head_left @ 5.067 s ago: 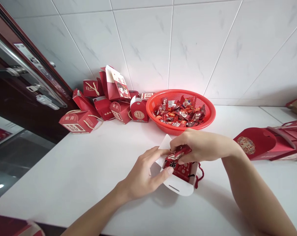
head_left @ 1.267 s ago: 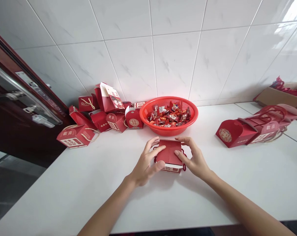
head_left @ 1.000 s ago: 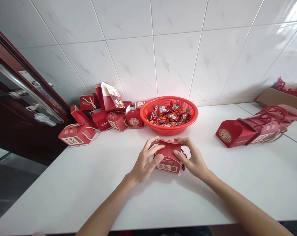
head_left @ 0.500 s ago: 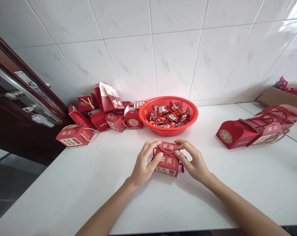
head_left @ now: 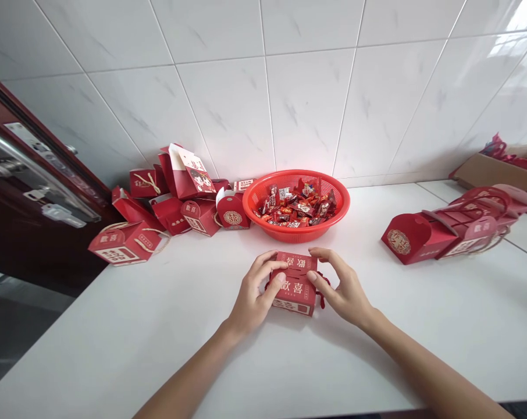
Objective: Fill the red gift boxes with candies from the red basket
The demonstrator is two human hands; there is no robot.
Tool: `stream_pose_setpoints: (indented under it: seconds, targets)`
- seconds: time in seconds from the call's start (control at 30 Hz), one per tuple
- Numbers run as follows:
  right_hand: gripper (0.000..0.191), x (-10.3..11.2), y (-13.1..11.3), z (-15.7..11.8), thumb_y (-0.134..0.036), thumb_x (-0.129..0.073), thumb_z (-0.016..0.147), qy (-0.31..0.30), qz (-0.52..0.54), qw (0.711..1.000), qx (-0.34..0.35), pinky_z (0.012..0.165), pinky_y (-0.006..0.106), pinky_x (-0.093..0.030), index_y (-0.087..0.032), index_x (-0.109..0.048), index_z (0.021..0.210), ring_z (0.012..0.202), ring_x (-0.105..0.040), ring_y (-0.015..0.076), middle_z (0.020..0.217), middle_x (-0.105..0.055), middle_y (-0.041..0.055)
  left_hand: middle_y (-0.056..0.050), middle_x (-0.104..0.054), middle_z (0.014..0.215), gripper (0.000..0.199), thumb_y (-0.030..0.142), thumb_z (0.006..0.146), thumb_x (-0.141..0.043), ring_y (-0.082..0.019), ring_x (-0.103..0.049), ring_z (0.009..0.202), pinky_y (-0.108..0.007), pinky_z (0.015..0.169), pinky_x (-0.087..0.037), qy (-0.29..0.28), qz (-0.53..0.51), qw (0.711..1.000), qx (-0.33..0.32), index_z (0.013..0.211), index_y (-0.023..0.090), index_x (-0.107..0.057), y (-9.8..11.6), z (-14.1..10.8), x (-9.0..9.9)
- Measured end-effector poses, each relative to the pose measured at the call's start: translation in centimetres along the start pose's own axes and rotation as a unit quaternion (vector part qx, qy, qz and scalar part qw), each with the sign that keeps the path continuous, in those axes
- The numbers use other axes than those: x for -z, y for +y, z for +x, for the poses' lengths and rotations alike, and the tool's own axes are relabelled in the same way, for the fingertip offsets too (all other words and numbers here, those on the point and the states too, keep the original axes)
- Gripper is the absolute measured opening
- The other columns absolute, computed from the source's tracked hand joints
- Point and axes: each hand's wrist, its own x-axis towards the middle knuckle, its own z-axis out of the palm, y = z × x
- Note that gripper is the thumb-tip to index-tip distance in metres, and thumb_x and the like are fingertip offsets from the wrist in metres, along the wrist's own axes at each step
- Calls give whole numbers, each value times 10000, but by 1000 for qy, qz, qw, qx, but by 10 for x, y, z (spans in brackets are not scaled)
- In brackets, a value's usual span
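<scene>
Between my two hands a small red gift box (head_left: 295,291) with pale printed characters rests on the white table. Its two top flaps meet in the middle at a slotted tab and lie nearly flat. My left hand (head_left: 257,291) grips the box's left side, thumb and fingers on the top. On the other side my right hand (head_left: 344,288) holds the right edge, with the thumb on the top and the index finger at the far corner. A dark red cord (head_left: 321,297) hangs out by the right side. The fingers partly cover the lid.
Behind the box stands a red plastic basket (head_left: 292,234) of wrapped candies (head_left: 305,208). Several red gift boxes (head_left: 232,210) are heaped at the left, and a row of boxes (head_left: 420,235) stands at the right. A cardboard carton (head_left: 499,173) sits far right. A tiled wall (head_left: 307,110) bounds the back.
The top flaps of the box have been pressed flatter, and their tab now sits lower. Both hands stay on the box. The view has shifted slightly.
</scene>
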Motion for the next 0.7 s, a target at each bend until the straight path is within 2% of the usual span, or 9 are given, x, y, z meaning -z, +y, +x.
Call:
stream_pose_setpoints:
  seconds: [0.17, 0.37, 0.57, 0.7]
  targets:
    - [447, 1, -4, -3, -476, -614, 987, -35, -17, 999, 23, 984, 440, -578, -244, -489, 1349, 1229, -652, 296, 1340, -644, 156, -95, -583, 1433, 284, 407, 1010, -523, -271, -561, 1373, -389, 1105, -499, 1, 12, 1000, -2, 1123, 251, -732, 2, -1, 1]
    - [765, -1, -7, -9, -645, -715, 856, -83, -41, 994, 64, 1061, 518, -530, -250, -427, 1445, 1374, -535, 366, 1512, -494, 204, -98, -546, 1501, 348, 437, 1033, -457, -295, -513, 1423, -439, 1159, -449, -18, -1, 1000, 6, 1170, 252, -718, 3, -4, 3]
    - [578, -1, -8, -10, -521, -682, 927, -83, -70, 992, 57, 1044, 502, -546, -258, -483, 1402, 1362, -544, 352, 1524, -483, 196, -120, -463, 1576, 388, 474, 976, -536, -339, -465, 1455, -489, 1176, -424, -65, -33, 997, 1, 1261, 247, -668, -1, -4, 7]
    - [549, -2, -9, -9, -504, -684, 931, -84, -60, 993, 49, 1033, 487, -560, -251, -503, 1383, 1352, -553, 338, 1501, -509, 194, -135, -450, 1581, 438, 462, 926, -607, -363, -440, 1470, -507, 1179, -416, -84, -33, 996, -24, 1301, 238, -635, -7, -3, 9]
